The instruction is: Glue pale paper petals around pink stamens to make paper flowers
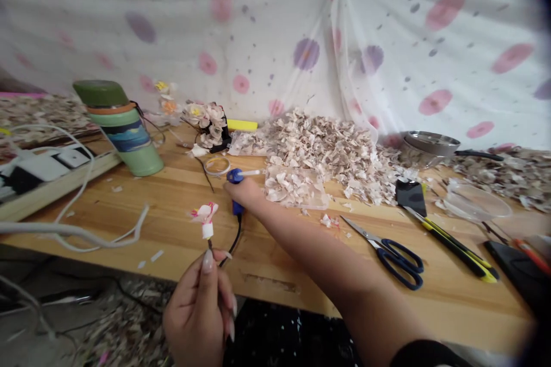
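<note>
Between the thumb and fingers of my left hand (202, 304) is the thin dark stem of a small flower (205, 213), held upright near the table's front edge. Its petals are pale with pink-red marks, and a white wrap sits below them. My right hand (241, 191) is stretched out farther back, closed around a blue glue gun (235, 176) whose white glue stick points right. A black cord (237, 235) runs down from the gun. Just right of that hand lies a clear tray (297, 186) of pale petals.
A green bottle (129, 137) and a power strip (47, 169) with white cables stand left. Behind are a petal heap (327, 149) and finished-looking flowers (209, 120). Scissors (391, 252), a yellow-black cutter (456, 246), a clear lid (477, 202) and a metal pan (430, 143) lie right.
</note>
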Action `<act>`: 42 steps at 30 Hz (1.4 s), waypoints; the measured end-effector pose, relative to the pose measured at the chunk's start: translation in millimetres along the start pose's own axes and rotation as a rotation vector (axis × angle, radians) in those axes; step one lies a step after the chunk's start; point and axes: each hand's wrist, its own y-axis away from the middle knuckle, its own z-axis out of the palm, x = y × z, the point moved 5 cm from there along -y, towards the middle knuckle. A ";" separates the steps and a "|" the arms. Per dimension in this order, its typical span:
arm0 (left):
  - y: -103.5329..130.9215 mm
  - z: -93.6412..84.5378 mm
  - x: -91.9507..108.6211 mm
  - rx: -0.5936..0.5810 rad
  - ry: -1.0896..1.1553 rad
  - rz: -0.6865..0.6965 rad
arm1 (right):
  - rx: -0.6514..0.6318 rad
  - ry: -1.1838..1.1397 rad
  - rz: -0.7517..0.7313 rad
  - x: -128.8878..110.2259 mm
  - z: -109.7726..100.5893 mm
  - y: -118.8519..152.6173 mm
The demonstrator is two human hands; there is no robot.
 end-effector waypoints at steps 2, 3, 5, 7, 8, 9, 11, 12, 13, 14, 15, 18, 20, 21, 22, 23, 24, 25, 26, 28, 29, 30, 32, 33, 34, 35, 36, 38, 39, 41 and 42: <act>-3.0 -2.0 -2.1 0.004 0.006 -0.001 | -0.010 0.060 0.019 4.6 4.2 -4.0; -4.3 -1.9 -3.0 0.005 0.009 0.000 | -0.015 0.089 0.023 6.0 5.1 -4.1; -5.8 0.3 -4.5 -0.003 0.000 0.001 | -0.021 0.132 0.017 6.3 3.8 -1.9; -6.0 3.9 -4.7 -0.020 -0.013 0.009 | -0.033 0.163 -0.008 3.2 -2.0 2.7; -5.7 5.5 -4.6 -0.028 -0.018 0.012 | -0.042 0.174 -0.028 1.1 -7.3 5.9; -5.4 6.5 -4.4 -0.031 -0.019 0.013 | -0.048 0.184 -0.053 -0.7 -14.6 9.7; -4.8 7.0 -4.6 -0.032 -0.015 0.010 | -0.049 0.207 -0.112 -1.8 -34.9 20.0; -4.6 6.6 -5.2 -0.027 -0.013 0.008 | -0.039 0.223 -0.148 -0.6 -47.5 26.5; -4.5 6.0 -6.3 -0.020 -0.005 0.008 | -0.026 0.238 -0.193 1.8 -60.6 34.1; -4.5 5.6 -7.9 -0.017 0.006 0.008 | -0.019 0.251 -0.240 5.6 -73.4 42.5; -4.5 5.5 -10.2 -0.018 0.018 0.007 | -0.020 0.264 -0.287 10.7 -85.1 51.7; -4.6 7.5 -19.7 -0.037 0.028 -0.005 | -0.106 0.311 -0.433 30.3 -107.0 80.3; -4.2 10.4 -25.9 -0.061 0.010 -0.020 | -0.218 0.328 -0.548 43.0 -110.4 96.5; -3.8 11.9 -28.2 -0.073 0.002 -0.025 | -0.269 0.331 -0.603 48.7 -110.2 102.4; -3.2 13.2 -29.5 -0.082 -0.004 -0.026 | -0.312 0.331 -0.653 53.9 -109.3 106.3; -2.4 14.5 -30.1 -0.092 -0.007 -0.026 | -0.344 0.327 -0.694 58.6 -108.0 108.0; -1.5 15.7 -30.1 -0.103 -0.013 -0.024 | -0.365 0.322 -0.727 62.9 -106.6 107.7; -0.5 17.3 -29.9 -0.120 -0.021 -0.025 | -0.378 0.313 -0.752 66.6 -105.1 105.8; 0.7 19.0 -29.7 -0.142 -0.033 -0.032 | -0.387 0.302 -0.772 69.8 -103.6 102.8; 3.1 22.9 -29.9 -0.189 -0.060 -0.059 | -0.397 0.273 -0.801 74.7 -100.8 95.7; 4.2 24.9 -30.4 -0.208 -0.074 -0.076 | -0.400 0.255 -0.811 76.4 -99.8 92.4; 5.0 26.5 -31.0 -0.219 -0.086 -0.090 | -0.400 0.235 -0.817 77.7 -99.1 89.7; 5.6 29.5 -32.5 -0.227 -0.103 -0.108 | -0.398 0.188 -0.817 79.2 -99.4 86.6; 5.6 31.2 -33.6 -0.237 -0.111 -0.115 | -0.395 0.160 -0.811 79.5 -100.5 86.1; 5.2 33.1 -34.8 -0.250 -0.120 -0.123 | -0.392 0.128 -0.800 79.8 -102.2 86.4; 4.6 35.1 -36.1 -0.265 -0.128 -0.130 | -0.388 0.092 -0.785 79.9 -104.6 87.3; 3.8 37.2 -37.5 -0.279 -0.134 -0.138 | -0.383 0.051 -0.766 80.1 -107.4 88.7; 1.8 41.8 -40.4 -0.303 -0.136 -0.157 | -0.373 -0.043 -0.719 80.8 -113.9 93.0; 0.7 44.6 -41.6 -0.313 -0.130 -0.165 | -0.371 -0.097 -0.690 81.3 -116.9 95.9; -1.3 51.6 -43.6 -0.335 -0.105 -0.172 | -0.378 -0.216 -0.630 82.8 -121.1 102.2; -1.9 55.8 -44.7 -0.352 -0.090 -0.175 | -0.384 -0.278 -0.598 83.9 -122.3 105.5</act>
